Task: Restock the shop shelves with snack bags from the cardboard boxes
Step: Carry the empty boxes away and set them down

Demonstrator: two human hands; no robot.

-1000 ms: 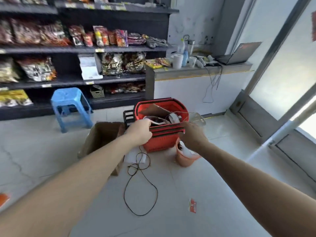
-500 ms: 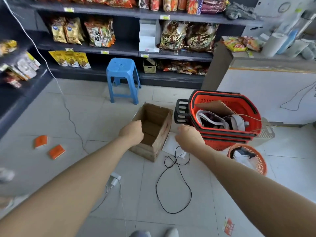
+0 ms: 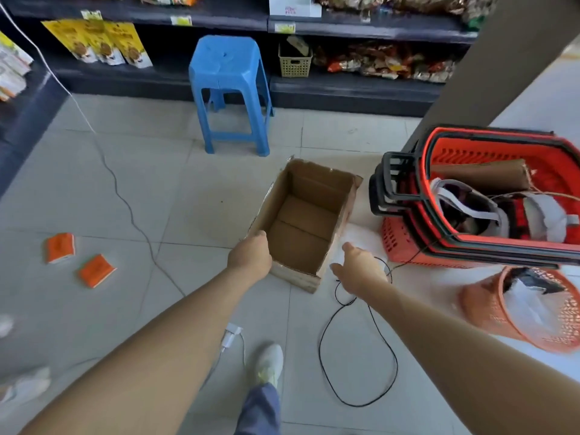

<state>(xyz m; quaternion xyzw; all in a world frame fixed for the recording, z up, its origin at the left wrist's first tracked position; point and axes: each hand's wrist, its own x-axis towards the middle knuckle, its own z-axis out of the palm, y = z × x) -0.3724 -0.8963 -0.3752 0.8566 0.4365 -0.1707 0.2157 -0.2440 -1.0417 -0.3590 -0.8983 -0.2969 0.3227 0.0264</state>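
Observation:
An open cardboard box stands on the tiled floor in the middle of the view, with nothing visible inside it. My left hand rests on the box's near left corner, fingers curled over the rim. My right hand hovers just right of the box's near right corner, fingers apart, holding nothing. Dark shop shelves run along the back with snack bags: yellow bags at the left and mixed red and brown bags at the right.
A blue plastic stool stands behind the box. Stacked red shopping baskets with odds and ends sit to the right, an orange mesh bin in front of them. Two orange packets lie left. Cables loop across the floor.
The view has swung left and down from the baskets to the box. Both hands left the basket handles and dropped to the box; my left hand now touches its rim.

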